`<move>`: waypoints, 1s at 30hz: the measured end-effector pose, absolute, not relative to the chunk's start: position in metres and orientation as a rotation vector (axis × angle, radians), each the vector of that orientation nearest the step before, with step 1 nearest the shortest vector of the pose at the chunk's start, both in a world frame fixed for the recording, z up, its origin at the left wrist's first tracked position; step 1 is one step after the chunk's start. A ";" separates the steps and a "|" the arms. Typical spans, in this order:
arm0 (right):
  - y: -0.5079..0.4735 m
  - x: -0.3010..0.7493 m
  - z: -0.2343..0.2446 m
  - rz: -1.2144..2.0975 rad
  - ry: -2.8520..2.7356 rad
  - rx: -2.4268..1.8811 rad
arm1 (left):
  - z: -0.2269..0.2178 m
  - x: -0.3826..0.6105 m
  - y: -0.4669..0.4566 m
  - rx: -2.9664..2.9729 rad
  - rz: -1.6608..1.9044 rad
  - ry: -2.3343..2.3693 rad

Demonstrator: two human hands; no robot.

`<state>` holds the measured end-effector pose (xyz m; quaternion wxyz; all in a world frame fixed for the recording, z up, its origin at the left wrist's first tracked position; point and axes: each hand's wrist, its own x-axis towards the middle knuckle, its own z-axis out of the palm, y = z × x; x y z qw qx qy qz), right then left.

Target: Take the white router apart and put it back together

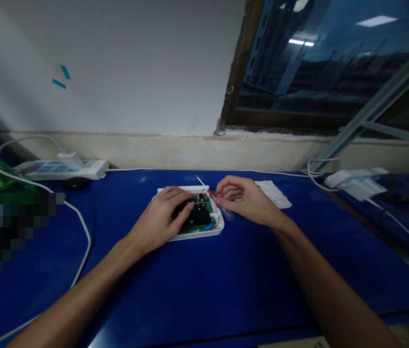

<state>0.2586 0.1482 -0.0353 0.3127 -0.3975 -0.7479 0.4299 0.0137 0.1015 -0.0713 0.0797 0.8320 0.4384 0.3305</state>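
An open white plastic casing (220, 223) lies on the blue table, with a green circuit board (206, 199) and a black part (200, 216) inside. My left hand (164, 212) grips the casing from its left side, thumb and fingers reaching over the black part and covering much of it. At the casing's right edge, my right hand (239, 198) is closed, thumb and curled fingers on a screwdriver (210, 192) with a red collar and clear handle. Its metal shaft points up and to the left, over the casing's far right corner. Small blue and red parts show near the board's right end.
Behind my right hand lies a crumpled white sheet (275, 193). A white power strip (95, 169) with a plug and a black rounded object (76, 183) are at the back left. A white cable (84, 227) runs down the left side. A white adapter (358, 182) sits at right.
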 end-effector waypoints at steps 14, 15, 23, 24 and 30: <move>0.151 0.263 -0.039 1.461 -2.076 -0.968 | -0.067 0.007 0.103 2.599 0.883 1.292; 0.152 0.264 -0.039 1.458 -2.096 -0.980 | -0.066 0.005 0.104 2.653 0.843 1.294; 0.156 0.280 -0.027 1.136 -2.278 -1.039 | -0.071 -0.010 0.111 2.775 0.698 1.377; 0.155 0.282 -0.025 1.115 -2.315 -1.038 | -0.072 -0.009 0.111 2.777 0.687 1.382; 0.150 0.295 -0.014 0.877 -2.488 -1.119 | -0.074 -0.007 0.109 2.799 0.670 1.380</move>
